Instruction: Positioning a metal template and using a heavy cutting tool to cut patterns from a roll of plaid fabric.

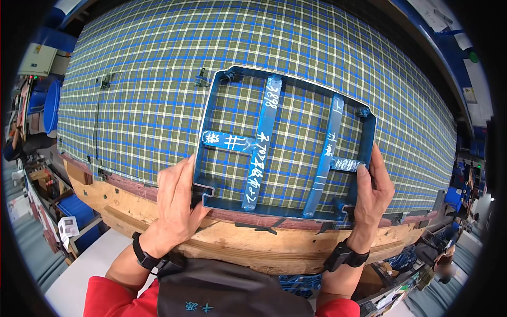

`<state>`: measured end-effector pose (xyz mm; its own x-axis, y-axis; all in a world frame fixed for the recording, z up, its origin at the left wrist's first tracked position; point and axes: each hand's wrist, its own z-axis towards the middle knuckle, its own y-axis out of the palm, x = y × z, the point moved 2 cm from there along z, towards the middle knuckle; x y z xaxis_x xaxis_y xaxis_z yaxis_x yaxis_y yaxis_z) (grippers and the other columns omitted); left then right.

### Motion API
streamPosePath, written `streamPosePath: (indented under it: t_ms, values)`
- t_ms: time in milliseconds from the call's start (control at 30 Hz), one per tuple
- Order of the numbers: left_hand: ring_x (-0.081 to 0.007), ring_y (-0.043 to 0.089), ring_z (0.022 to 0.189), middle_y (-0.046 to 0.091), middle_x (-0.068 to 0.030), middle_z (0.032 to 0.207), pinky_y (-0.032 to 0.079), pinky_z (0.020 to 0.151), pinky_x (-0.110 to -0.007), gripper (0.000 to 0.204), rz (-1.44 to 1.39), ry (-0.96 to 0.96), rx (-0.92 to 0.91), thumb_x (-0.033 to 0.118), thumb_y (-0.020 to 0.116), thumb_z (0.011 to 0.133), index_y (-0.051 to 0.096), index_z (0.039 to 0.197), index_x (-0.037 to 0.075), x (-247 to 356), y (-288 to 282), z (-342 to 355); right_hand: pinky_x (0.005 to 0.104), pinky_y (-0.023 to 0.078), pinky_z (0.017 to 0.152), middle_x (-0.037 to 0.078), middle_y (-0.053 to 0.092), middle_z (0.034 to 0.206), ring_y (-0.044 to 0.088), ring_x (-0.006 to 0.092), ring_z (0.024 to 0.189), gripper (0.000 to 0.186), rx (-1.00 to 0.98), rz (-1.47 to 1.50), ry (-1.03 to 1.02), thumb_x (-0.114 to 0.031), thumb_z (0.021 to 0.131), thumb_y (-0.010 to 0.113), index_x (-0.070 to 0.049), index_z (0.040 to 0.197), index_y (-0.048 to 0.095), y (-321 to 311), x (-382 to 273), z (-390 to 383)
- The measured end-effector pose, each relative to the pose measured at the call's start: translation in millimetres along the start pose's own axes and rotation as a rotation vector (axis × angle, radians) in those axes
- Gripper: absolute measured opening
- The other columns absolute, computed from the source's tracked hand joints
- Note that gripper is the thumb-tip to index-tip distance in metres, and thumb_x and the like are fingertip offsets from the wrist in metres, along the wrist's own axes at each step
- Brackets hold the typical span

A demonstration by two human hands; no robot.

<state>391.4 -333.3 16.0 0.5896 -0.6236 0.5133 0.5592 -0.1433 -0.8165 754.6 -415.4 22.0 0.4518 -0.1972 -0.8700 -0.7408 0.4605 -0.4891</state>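
Note:
A blue metal cutting die (268, 121), a thin-walled frame with flat crossbars and white handwriting, lies on green, blue and white plaid fabric (142, 116) near the front edge. My left hand (179, 198) presses against the die's lower left side, fingers straight along the outer wall and thumb low at the notched corner. On the opposite side my right hand (373, 187) grips the right wall, its thumb by the short crossbar and its fingers outside. Between them, both hands hold the die; its lower edge runs close to the fabric's front edge.
Small dark clips (201, 78) sit on the fabric at the left and behind the die. A wooden table edge (253, 240) runs in front of me. Blue bins (76, 214) stand at the left, and shelves with more dies lie at the lower right.

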Motion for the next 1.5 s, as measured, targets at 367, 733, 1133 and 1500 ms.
streamPosePath:
  t_ms: [367, 733, 1133, 1500]
  values:
    - [-0.0418, 0.056, 0.121, 0.054, -0.0265, 0.143, 0.044, 0.100, -0.048, 0.089, -0.017, -0.005, -0.050, 0.004, 0.083, 0.073, 0.043, 0.151, -0.010, 0, 4, 6, 0.0372, 0.050, 0.107, 0.020, 0.065, 0.142, 0.064, 0.0268, 0.128, 0.051, 0.004, -0.043, -0.035, 0.003, 0.094, 0.064, 0.003, 0.145, 0.060, -3, 3, 1]
    - [-0.0418, 0.052, 0.127, 0.052, -0.0253, 0.143, 0.042, 0.108, -0.049, 0.081, 0.069, -0.055, -0.078, 0.005, 0.077, 0.083, 0.040, 0.154, -0.007, -9, 2, 5, 0.0394, 0.052, 0.103, 0.021, 0.067, 0.139, 0.066, 0.0335, 0.123, 0.050, 0.015, -0.072, -0.152, -0.001, 0.090, 0.070, 0.003, 0.139, 0.064, 11, 2, 15]
    - [-0.0413, 0.053, 0.126, 0.053, -0.0245, 0.142, 0.042, 0.107, -0.049, 0.080, 0.086, -0.088, -0.063, 0.006, 0.079, 0.086, 0.040, 0.154, -0.007, -4, 1, 2, 0.0437, 0.048, 0.108, 0.023, 0.066, 0.139, 0.065, 0.0374, 0.126, 0.049, -0.006, -0.107, -0.204, -0.005, 0.090, 0.073, 0.005, 0.138, 0.064, 9, 5, 20]
    - [-0.0438, 0.053, 0.123, 0.053, -0.0270, 0.141, 0.044, 0.106, -0.051, 0.085, 0.042, -0.057, -0.096, 0.008, 0.079, 0.082, 0.038, 0.154, -0.008, -1, -10, 2, 0.0390, 0.048, 0.110, 0.022, 0.066, 0.141, 0.062, 0.0313, 0.131, 0.052, -0.011, -0.050, -0.068, 0.004, 0.089, 0.064, 0.003, 0.141, 0.063, 8, -5, 10]
